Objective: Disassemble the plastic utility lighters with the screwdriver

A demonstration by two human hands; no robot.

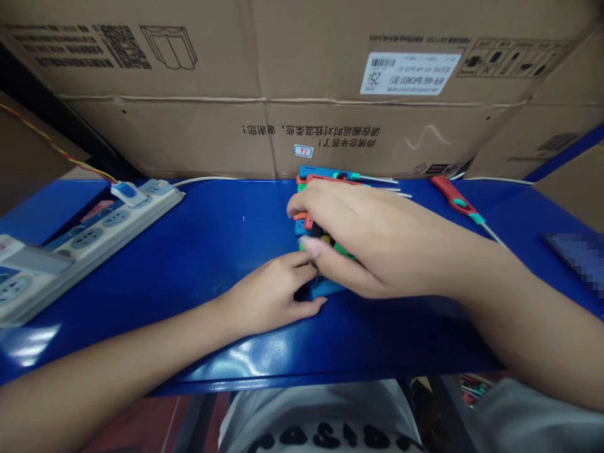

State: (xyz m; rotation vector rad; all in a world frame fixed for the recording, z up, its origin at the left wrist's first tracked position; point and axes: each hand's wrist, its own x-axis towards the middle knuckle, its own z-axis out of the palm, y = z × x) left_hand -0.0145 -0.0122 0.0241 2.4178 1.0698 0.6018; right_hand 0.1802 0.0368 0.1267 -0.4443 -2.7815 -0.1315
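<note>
Fingers of your right hand [363,233] and left hand [271,292] crowd the lighters [300,228] at twelve o'clock; whether they grip, I can't tell. You're seemingly aligning them; press evenly next.

Blue table [198,258] holds lighters [317,170] and a power strip [101,229].

Getting a smooth, properly glossy finish on the blue bench [198,251], bouncing light back like painted metal tbh. Seeing plain matt cardboard on the big carton [198,135], plus a smooth white paper label [410,73]. Spotting smooth coloured plastic on the bunched lighters [325,172], running into thin, shiny metal tubes [377,179]. Noticing the same plastic-and-metal mix on the lone red lighter [450,192]. Finding hard whitish plastic on the power strip [101,229] and soft, matt grey cloth on the shirt [321,409].
</note>
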